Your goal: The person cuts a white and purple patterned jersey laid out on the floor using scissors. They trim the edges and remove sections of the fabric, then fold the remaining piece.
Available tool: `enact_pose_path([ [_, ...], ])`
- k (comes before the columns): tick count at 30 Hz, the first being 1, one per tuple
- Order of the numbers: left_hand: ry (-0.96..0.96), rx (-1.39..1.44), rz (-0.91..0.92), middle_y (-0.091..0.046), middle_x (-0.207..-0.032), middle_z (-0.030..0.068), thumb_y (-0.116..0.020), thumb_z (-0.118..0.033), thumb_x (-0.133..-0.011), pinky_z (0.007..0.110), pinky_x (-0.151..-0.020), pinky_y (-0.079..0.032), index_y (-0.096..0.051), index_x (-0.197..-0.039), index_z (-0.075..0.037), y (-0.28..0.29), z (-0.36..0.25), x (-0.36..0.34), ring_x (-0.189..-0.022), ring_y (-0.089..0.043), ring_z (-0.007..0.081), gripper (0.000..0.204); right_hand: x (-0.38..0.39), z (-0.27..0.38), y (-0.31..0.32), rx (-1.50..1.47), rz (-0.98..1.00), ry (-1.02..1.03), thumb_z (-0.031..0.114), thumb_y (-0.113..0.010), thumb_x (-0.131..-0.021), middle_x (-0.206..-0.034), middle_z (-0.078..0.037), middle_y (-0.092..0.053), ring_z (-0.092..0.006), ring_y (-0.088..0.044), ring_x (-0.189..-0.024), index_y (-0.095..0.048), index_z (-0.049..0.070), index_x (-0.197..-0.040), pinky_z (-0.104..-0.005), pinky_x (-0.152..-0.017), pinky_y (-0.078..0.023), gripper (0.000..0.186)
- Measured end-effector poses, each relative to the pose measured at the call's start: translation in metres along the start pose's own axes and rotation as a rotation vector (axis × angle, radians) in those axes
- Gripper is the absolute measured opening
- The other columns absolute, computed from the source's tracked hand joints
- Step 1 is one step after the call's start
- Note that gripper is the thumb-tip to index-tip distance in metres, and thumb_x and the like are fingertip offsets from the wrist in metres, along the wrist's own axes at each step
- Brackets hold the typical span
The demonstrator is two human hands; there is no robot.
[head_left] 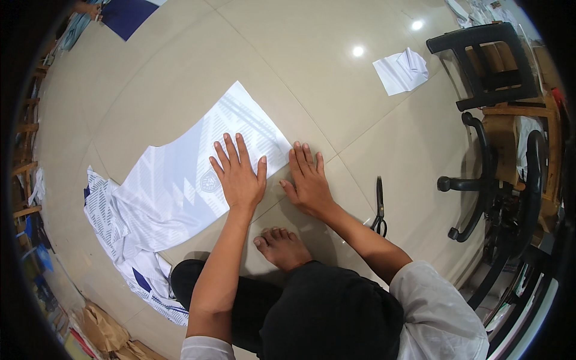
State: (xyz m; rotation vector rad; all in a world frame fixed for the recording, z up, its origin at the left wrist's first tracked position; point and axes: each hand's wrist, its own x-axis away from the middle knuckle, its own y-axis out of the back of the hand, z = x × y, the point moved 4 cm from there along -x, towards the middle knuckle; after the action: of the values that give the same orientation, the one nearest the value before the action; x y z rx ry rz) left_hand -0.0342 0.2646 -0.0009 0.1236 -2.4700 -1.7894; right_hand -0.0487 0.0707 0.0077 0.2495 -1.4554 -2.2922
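A white and pale grey patterned fabric piece [186, 162] lies spread on the tiled floor in front of me, with a round crest printed near its lower edge. My left hand [240, 177] rests flat on it, fingers spread, beside the crest. At the fabric's right edge my right hand [309, 183] lies with its palm down and fingers extended, mostly on the bare tile. Black-handled scissors [380, 207] lie on the floor to the right of my right forearm. Bunched patterned fabric [117, 225] joins or overlaps the spread piece at the left; which, I cannot tell.
A folded white piece [401, 72] lies on the floor at the far right. Along the right side stand a black stool [492, 66] and a wheeled chair base [474, 185]. At the far left, another person's hand [93, 11] is by dark blue fabric [127, 17].
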Motion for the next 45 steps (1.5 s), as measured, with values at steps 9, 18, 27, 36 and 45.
enact_pose_path([
  [9, -0.040, -0.016, 0.022, -0.020, -0.185, 0.0226, -0.054, -0.054, -0.110, 0.072, -0.134, -0.005, -0.026, -0.177, -0.004, -0.002, 0.000, 0.001, -0.171, -0.007, 0.0505, 0.088, -0.028, -0.001, 0.023, -0.148, -0.314, -0.217, 0.020, -0.080, -0.098, -0.124, -0.015, -0.070, -0.0326, -0.065, -0.116, -0.064, 0.000, -0.137, -0.0480, -0.097, -0.046, 0.046],
  [18, -0.080, 0.069, 0.012, -0.021, -0.183, 0.0264, -0.058, -0.051, -0.110, 0.074, -0.132, -0.005, -0.032, -0.175, -0.004, 0.002, -0.002, 0.004, -0.169, -0.009, 0.0547, 0.084, -0.050, -0.015, 0.017, -0.422, -0.238, -0.438, 0.019, -0.081, -0.096, -0.103, -0.010, -0.071, -0.0301, -0.069, -0.101, -0.075, 0.009, -0.105, -0.0477, -0.090, -0.047, 0.015],
  [27, -0.094, 0.060, 0.036, -0.023, -0.183, 0.0270, -0.057, -0.049, -0.110, 0.073, -0.133, -0.004, -0.036, -0.176, -0.013, 0.014, 0.006, -0.020, -0.169, -0.010, 0.0551, 0.077, -0.049, -0.014, 0.025, -0.405, -0.213, -0.534, 0.025, -0.081, -0.092, -0.108, -0.013, -0.069, -0.0337, -0.067, -0.107, -0.079, 0.009, -0.092, -0.0488, -0.094, -0.047, 0.016],
  [36, -0.204, -0.019, 0.078, -0.021, -0.184, 0.0227, -0.059, -0.054, -0.108, 0.074, -0.132, -0.007, -0.038, -0.176, -0.021, 0.010, 0.006, -0.017, -0.169, -0.011, 0.0539, 0.079, -0.052, -0.013, 0.026, -0.212, -0.207, -0.441, 0.023, -0.079, -0.091, -0.104, -0.011, -0.068, -0.0324, -0.064, -0.108, -0.076, 0.010, -0.089, -0.0491, -0.092, -0.044, 0.013],
  [45, -0.435, 0.023, 0.203, -0.023, -0.186, 0.0152, -0.057, -0.054, -0.109, 0.069, -0.135, -0.009, -0.036, -0.177, -0.025, 0.009, -0.002, -0.018, -0.171, -0.013, 0.0466, 0.077, -0.053, -0.016, 0.023, -0.153, -0.234, -0.398, 0.020, -0.081, -0.090, -0.100, -0.006, -0.067, -0.0277, -0.065, -0.102, -0.072, 0.011, -0.096, -0.0465, -0.088, -0.042, 0.014],
])
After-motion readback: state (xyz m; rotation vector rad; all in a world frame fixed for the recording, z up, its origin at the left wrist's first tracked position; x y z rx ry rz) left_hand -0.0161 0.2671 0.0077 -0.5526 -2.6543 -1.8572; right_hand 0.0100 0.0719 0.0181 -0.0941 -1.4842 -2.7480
